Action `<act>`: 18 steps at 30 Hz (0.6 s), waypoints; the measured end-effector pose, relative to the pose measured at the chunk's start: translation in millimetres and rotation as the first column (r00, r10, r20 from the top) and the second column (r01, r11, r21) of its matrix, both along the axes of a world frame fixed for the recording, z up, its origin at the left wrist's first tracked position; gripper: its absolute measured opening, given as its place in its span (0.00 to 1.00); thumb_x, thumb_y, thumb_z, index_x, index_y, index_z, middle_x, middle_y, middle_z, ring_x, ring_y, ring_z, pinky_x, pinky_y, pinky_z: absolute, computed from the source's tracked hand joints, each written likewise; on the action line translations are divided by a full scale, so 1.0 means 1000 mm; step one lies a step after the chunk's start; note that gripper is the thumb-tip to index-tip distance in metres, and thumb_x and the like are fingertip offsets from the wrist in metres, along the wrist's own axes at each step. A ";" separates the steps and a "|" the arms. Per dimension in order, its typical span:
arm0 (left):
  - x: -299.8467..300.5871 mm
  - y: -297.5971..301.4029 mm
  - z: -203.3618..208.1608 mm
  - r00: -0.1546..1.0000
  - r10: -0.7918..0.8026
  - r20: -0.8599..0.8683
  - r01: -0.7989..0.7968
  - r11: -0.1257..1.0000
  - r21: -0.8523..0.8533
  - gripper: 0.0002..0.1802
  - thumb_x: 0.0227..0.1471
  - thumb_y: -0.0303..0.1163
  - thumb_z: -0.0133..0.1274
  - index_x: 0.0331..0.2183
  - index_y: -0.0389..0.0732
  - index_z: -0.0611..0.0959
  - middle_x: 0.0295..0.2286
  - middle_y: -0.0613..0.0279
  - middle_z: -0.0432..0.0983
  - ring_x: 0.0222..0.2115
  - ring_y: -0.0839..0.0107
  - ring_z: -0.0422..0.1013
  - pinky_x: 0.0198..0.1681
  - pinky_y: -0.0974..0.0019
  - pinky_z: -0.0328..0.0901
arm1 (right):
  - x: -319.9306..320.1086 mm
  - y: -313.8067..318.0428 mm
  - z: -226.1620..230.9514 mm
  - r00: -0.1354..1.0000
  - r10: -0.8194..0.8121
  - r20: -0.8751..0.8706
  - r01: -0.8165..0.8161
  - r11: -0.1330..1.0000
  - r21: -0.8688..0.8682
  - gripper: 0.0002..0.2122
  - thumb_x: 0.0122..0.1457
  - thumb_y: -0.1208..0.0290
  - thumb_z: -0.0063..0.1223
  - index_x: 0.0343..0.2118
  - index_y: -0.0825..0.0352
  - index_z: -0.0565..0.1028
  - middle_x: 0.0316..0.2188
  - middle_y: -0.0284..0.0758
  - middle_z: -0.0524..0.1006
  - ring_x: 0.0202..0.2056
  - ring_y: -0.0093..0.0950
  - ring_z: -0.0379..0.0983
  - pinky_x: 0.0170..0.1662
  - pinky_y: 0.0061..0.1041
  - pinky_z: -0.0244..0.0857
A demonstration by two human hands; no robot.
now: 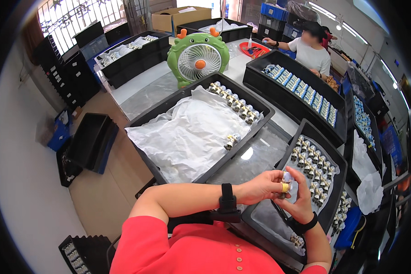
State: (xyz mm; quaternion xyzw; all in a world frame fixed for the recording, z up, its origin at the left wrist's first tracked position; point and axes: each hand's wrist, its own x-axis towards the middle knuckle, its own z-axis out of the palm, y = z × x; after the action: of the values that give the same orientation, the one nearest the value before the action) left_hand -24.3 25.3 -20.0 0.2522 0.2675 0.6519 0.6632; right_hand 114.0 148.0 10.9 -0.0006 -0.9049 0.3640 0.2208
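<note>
Above the near right tray, my left hand point(261, 186) pinches a small figurine point(286, 183) with a pale top and a yellow band. My right hand point(301, 204) meets it from the other side, its index finger by the figurine's top and its thumb low down; part of the figurine is hidden by fingers. Below and beyond my hands, the black tray point(342, 177) carries rows of similar figurines point(311, 160). To the left, a larger black tray point(156, 172) is lined with a crumpled white sheet point(178, 132); figurines point(233, 101) stand along its far right side, with a few point(232, 141) nearer me.
A green cartoon-animal fan point(198, 59) stands behind the lined tray. At the back right, a black tray point(265, 86) holds blue-and-white pieces, and a person in white point(313, 52) sits beyond it near a red dish point(254, 49). Stacked black crates point(90, 139) lean on the floor at left.
</note>
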 end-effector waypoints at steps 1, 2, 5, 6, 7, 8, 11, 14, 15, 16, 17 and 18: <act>-0.001 0.000 0.000 1.000 0.005 -0.021 -0.005 1.000 -0.001 0.19 0.56 0.29 0.51 0.48 0.39 0.67 0.38 0.64 0.70 0.40 0.71 0.71 0.43 0.66 0.67 | 0.001 0.000 0.001 1.000 0.003 0.002 -0.003 1.000 -0.008 0.39 0.35 0.75 0.69 0.55 0.64 0.63 0.54 0.38 0.66 0.54 0.36 0.63 0.55 0.31 0.57; -0.002 -0.001 0.003 0.998 0.022 -0.054 -0.023 1.000 -0.018 0.19 0.55 0.29 0.51 0.48 0.39 0.67 0.37 0.64 0.70 0.40 0.72 0.71 0.42 0.67 0.67 | 0.001 0.000 0.001 1.000 -0.003 0.006 0.003 0.999 -0.034 0.40 0.35 0.74 0.70 0.56 0.64 0.63 0.54 0.38 0.66 0.54 0.35 0.63 0.55 0.31 0.58; -0.005 -0.004 0.014 0.988 0.061 -0.139 -0.070 0.996 -0.058 0.21 0.53 0.29 0.53 0.48 0.39 0.66 0.36 0.64 0.71 0.39 0.73 0.72 0.41 0.69 0.66 | 0.004 0.003 0.001 1.000 -0.019 0.017 0.021 0.995 -0.102 0.40 0.35 0.70 0.71 0.56 0.64 0.63 0.54 0.37 0.66 0.54 0.34 0.63 0.54 0.31 0.58; -0.006 -0.003 0.016 0.985 0.068 -0.159 -0.079 0.995 -0.064 0.21 0.53 0.29 0.53 0.48 0.39 0.66 0.36 0.64 0.71 0.39 0.73 0.72 0.41 0.69 0.66 | 0.005 0.005 0.000 1.000 -0.024 0.017 0.026 0.993 -0.117 0.40 0.36 0.69 0.71 0.56 0.64 0.63 0.54 0.37 0.66 0.54 0.33 0.63 0.54 0.31 0.58; -0.008 -0.003 0.018 0.981 0.074 -0.177 -0.088 0.994 -0.071 0.22 0.52 0.29 0.53 0.48 0.39 0.66 0.36 0.63 0.71 0.38 0.73 0.72 0.41 0.69 0.66 | 0.006 0.007 0.000 0.999 -0.029 0.018 0.031 0.991 -0.131 0.40 0.36 0.68 0.71 0.56 0.64 0.63 0.54 0.37 0.66 0.54 0.32 0.63 0.53 0.31 0.58; -0.010 -0.003 0.020 0.978 0.083 -0.192 -0.100 0.992 -0.081 0.22 0.52 0.29 0.54 0.48 0.39 0.66 0.36 0.63 0.72 0.38 0.73 0.72 0.41 0.70 0.66 | 0.006 0.008 0.000 0.999 -0.029 0.019 0.032 0.990 -0.138 0.40 0.37 0.68 0.70 0.56 0.64 0.63 0.54 0.37 0.67 0.54 0.32 0.63 0.53 0.31 0.58; -0.017 -0.007 0.036 0.967 0.103 -0.233 -0.133 0.984 -0.116 0.23 0.51 0.28 0.55 0.47 0.39 0.66 0.36 0.62 0.73 0.36 0.74 0.73 0.40 0.70 0.67 | 0.007 0.011 0.000 0.999 -0.035 0.017 0.038 0.987 -0.159 0.39 0.38 0.67 0.70 0.56 0.64 0.63 0.54 0.37 0.67 0.55 0.32 0.63 0.53 0.31 0.58; -0.029 -0.013 0.050 0.955 0.067 -0.289 -0.111 0.985 -0.136 0.22 0.51 0.29 0.56 0.47 0.39 0.67 0.36 0.63 0.73 0.36 0.74 0.73 0.40 0.71 0.66 | 0.010 0.012 -0.001 0.999 -0.048 0.007 0.048 0.983 -0.176 0.38 0.38 0.68 0.69 0.56 0.64 0.63 0.54 0.36 0.67 0.55 0.32 0.64 0.53 0.31 0.58; -0.034 -0.017 0.059 0.946 0.070 -0.317 -0.117 0.985 -0.131 0.21 0.51 0.29 0.56 0.46 0.39 0.68 0.35 0.63 0.73 0.36 0.74 0.73 0.39 0.72 0.66 | 0.011 0.014 0.000 0.999 -0.048 0.006 0.049 0.983 -0.178 0.38 0.39 0.69 0.69 0.56 0.64 0.63 0.54 0.37 0.68 0.55 0.31 0.64 0.53 0.31 0.58; -0.041 -0.022 0.068 0.921 0.081 -0.381 -0.141 0.981 -0.135 0.21 0.50 0.30 0.57 0.46 0.39 0.69 0.35 0.63 0.73 0.36 0.74 0.74 0.39 0.72 0.66 | 0.011 0.015 0.000 0.999 -0.051 0.005 0.051 0.982 -0.180 0.38 0.39 0.69 0.68 0.56 0.65 0.63 0.54 0.37 0.68 0.55 0.31 0.64 0.53 0.31 0.58; -0.051 -0.028 0.075 0.901 0.110 -0.420 -0.172 0.979 -0.113 0.21 0.50 0.30 0.57 0.46 0.39 0.69 0.35 0.63 0.73 0.36 0.73 0.74 0.39 0.72 0.67 | 0.012 0.015 0.002 0.999 -0.053 0.000 0.052 0.983 -0.176 0.37 0.39 0.69 0.68 0.56 0.65 0.63 0.54 0.37 0.68 0.54 0.31 0.64 0.53 0.31 0.58; -0.062 -0.034 0.083 0.878 0.136 -0.458 -0.198 0.976 -0.089 0.22 0.51 0.30 0.57 0.46 0.39 0.69 0.35 0.62 0.74 0.37 0.73 0.74 0.39 0.73 0.67 | 0.013 0.016 0.003 0.998 -0.059 -0.005 0.057 0.984 -0.171 0.37 0.40 0.70 0.68 0.56 0.65 0.63 0.54 0.37 0.68 0.54 0.31 0.64 0.53 0.31 0.58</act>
State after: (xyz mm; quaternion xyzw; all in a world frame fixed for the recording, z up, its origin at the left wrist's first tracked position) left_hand -86.4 -8.6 63.0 0.3271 0.4769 0.6115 0.5399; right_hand 126.8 163.7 14.3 -0.0443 -0.8688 0.4337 0.2348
